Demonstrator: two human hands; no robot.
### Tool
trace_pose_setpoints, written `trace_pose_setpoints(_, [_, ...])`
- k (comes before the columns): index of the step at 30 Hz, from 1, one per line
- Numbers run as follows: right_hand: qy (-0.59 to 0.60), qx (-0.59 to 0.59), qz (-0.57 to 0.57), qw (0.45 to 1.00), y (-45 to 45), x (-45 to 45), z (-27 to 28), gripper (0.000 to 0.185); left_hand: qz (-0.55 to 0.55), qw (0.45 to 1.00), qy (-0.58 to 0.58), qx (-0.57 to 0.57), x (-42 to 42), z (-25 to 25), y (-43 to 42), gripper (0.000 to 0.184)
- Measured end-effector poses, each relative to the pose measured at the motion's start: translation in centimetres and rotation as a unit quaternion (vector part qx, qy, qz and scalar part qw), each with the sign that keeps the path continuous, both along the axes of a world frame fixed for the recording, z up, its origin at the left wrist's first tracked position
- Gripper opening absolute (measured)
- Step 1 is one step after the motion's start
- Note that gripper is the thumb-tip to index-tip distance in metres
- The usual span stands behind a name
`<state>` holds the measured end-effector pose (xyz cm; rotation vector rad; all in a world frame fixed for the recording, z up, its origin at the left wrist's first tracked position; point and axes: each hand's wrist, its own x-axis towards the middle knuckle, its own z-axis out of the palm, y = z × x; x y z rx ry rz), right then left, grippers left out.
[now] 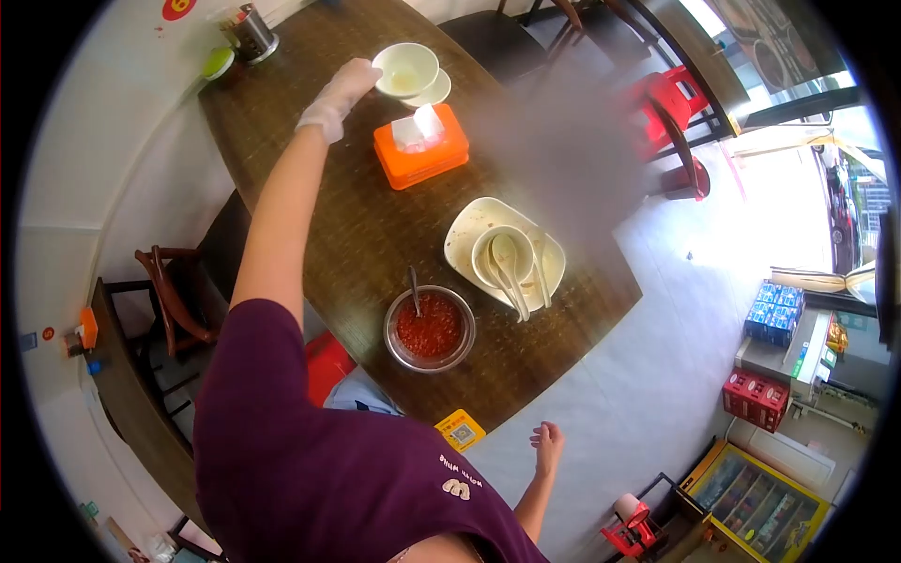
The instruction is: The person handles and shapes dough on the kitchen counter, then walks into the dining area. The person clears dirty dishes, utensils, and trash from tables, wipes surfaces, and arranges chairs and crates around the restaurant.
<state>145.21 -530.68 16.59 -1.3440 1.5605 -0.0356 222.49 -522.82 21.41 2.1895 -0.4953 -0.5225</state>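
My left hand (345, 92), in a thin see-through glove, reaches to the far part of the table. Its fingers are closed on the left rim of a white bowl (406, 70), which has a little pale residue inside. A small white plate (432, 91) lies partly hidden beneath that bowl. Close by is an orange tissue box (422, 161) with white tissue sticking out. My bare right hand (548, 445) hangs off the table's near side, fingers loosely bent and holding nothing.
On the wooden table (347, 244) are a metal bowl of red chili sauce (430, 328) with a spoon, and a soiled white tray (466, 221) with stacked bowls and spoons. A utensil holder (251, 36) stands by the wall. Chairs (178, 300) flank the table; a display case (751, 502) is lower right.
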Motion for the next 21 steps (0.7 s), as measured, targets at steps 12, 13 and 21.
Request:
trace_pose_setpoints(12, [0.006, 0.011, -0.039, 0.999, 1.2, 1.4, 1.3, 0.025, 0.127, 0.987, -0.065, 0.075, -1.9, -3.9, -4.6, 0.041])
trace_pose_setpoints(13, [-0.017, 0.001, -0.034, 0.999, 0.8, 3.0, 1.6, 0.026, 0.098, 0.995, 0.032, -0.014, -1.2, -5.6, -4.3, 0.040])
trace_pose_setpoints(21, [-0.231, -0.017, 0.034, 0.972, -2.9, 23.7, 4.6, 0.034, 0.103, 0.943, 0.232, -0.214, -4.4, -4.0, -2.6, 0.035])
